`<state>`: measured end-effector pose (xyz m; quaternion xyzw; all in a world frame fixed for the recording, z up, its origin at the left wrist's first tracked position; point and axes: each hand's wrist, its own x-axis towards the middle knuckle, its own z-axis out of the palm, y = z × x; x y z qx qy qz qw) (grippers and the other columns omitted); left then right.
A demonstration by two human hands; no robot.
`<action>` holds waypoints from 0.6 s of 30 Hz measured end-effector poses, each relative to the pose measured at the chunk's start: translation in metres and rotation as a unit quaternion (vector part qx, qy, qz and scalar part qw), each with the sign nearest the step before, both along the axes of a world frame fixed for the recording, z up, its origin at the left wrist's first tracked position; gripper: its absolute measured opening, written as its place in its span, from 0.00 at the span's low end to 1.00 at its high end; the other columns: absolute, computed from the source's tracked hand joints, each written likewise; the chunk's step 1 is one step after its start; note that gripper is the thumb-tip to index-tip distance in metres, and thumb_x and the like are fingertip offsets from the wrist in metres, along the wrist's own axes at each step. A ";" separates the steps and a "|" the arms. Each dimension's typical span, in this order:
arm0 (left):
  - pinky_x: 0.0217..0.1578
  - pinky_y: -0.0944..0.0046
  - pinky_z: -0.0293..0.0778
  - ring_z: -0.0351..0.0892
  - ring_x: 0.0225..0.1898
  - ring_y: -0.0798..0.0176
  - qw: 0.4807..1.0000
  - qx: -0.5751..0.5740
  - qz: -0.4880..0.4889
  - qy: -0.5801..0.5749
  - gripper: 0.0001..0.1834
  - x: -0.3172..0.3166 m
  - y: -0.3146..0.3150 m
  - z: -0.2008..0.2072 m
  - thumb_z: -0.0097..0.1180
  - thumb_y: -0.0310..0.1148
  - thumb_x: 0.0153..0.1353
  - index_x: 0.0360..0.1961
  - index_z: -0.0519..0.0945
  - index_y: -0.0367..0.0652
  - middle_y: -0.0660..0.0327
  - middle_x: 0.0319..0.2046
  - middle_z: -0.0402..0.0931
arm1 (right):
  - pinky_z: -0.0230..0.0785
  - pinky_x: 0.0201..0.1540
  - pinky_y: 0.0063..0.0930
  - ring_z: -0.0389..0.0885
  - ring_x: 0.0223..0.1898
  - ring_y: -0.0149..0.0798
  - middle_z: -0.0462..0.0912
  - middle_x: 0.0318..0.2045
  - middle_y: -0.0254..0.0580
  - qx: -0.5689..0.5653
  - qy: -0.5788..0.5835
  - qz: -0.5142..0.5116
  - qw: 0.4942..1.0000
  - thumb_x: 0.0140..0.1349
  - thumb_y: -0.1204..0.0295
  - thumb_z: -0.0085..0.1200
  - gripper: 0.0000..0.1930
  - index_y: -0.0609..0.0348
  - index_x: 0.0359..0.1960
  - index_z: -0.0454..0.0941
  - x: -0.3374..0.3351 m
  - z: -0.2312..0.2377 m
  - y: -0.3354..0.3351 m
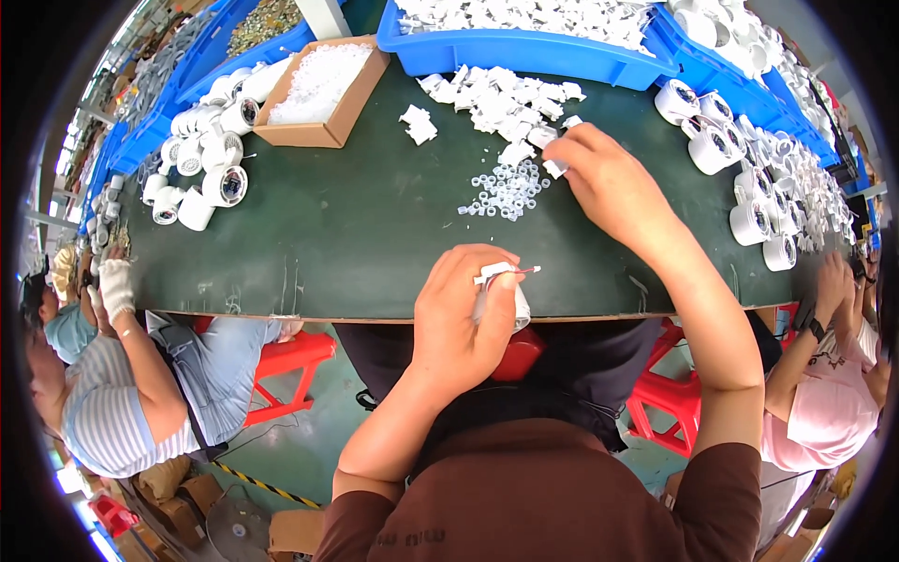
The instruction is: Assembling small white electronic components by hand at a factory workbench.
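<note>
My left hand (454, 314) is closed round a white cylindrical housing (521, 307) at the table's near edge. On top of it, beside my thumb, a small white plastic clip (493, 271) shows, and a thin red wire with a white connector (537, 269) sticks out to the right. Farther off, my right hand (618, 187) reaches to the right edge of a heap of white plastic clips (492, 101). Its fingertips are pinched on one white clip (554, 169). Small clear plastic rings (506, 192) lie just left of those fingers.
A cardboard box of small translucent parts (323, 89) stands at the back left, near several white round housings (225, 185). Blue bins (524, 51) line the far side. More white housings (749, 220) lie at right. Co-workers sit at left (122, 393) and right (824, 403).
</note>
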<state>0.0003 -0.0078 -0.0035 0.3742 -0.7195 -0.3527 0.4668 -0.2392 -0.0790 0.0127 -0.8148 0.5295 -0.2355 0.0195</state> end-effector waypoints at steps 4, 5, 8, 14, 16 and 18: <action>0.42 0.64 0.75 0.80 0.40 0.63 1.000 0.006 0.005 0.001 0.11 0.004 0.000 0.001 0.49 0.30 0.73 0.39 0.81 0.33 0.52 0.43 0.82 | 0.75 0.46 0.28 0.82 0.42 0.35 0.79 0.43 0.37 0.070 -0.156 -0.024 0.985 0.62 0.84 0.56 0.14 0.57 0.49 0.78 -0.002 0.007 0.007; 0.42 0.65 0.75 0.80 0.40 0.65 0.998 0.052 -0.008 0.027 0.12 0.005 0.000 0.003 0.49 0.31 0.74 0.39 0.81 0.33 0.52 0.44 0.82 | 0.74 0.46 0.26 0.81 0.43 0.30 0.79 0.43 0.35 0.100 -0.240 -0.030 0.965 0.62 0.84 0.56 0.14 0.58 0.49 0.77 -0.003 0.008 0.010; 0.42 0.66 0.74 0.79 0.40 0.67 0.978 0.169 -0.041 0.118 0.14 -0.001 0.004 0.009 0.48 0.33 0.75 0.41 0.81 0.33 0.54 0.45 0.82 | 0.71 0.51 0.26 0.78 0.46 0.28 0.79 0.45 0.36 0.188 -0.396 0.032 0.899 0.62 0.84 0.57 0.15 0.59 0.50 0.75 0.013 0.011 0.041; 0.42 0.67 0.73 0.78 0.41 0.70 0.937 0.258 -0.116 0.203 0.15 0.001 0.006 0.009 0.47 0.36 0.76 0.42 0.80 0.34 0.58 0.46 0.81 | 0.70 0.56 0.31 0.77 0.50 0.32 0.75 0.49 0.38 0.205 -0.469 0.081 0.855 0.57 0.90 0.53 0.18 0.58 0.48 0.73 0.046 0.005 0.085; 0.42 0.65 0.74 0.77 0.43 0.68 0.966 0.168 -0.122 0.154 0.13 0.000 0.004 0.013 0.49 0.33 0.74 0.40 0.80 0.34 0.58 0.41 0.81 | 0.72 0.54 0.31 0.78 0.49 0.33 0.76 0.46 0.38 0.214 -0.460 0.066 0.859 0.57 0.89 0.54 0.19 0.59 0.50 0.75 0.045 0.004 0.089; 0.42 0.64 0.74 0.77 0.43 0.67 0.986 0.086 -0.115 0.079 0.11 0.000 0.001 0.013 0.50 0.32 0.73 0.39 0.80 0.34 0.57 0.41 0.81 | 0.72 0.53 0.31 0.78 0.48 0.32 0.77 0.46 0.37 0.207 -0.420 0.067 0.881 0.58 0.88 0.55 0.20 0.60 0.52 0.77 0.047 0.013 0.089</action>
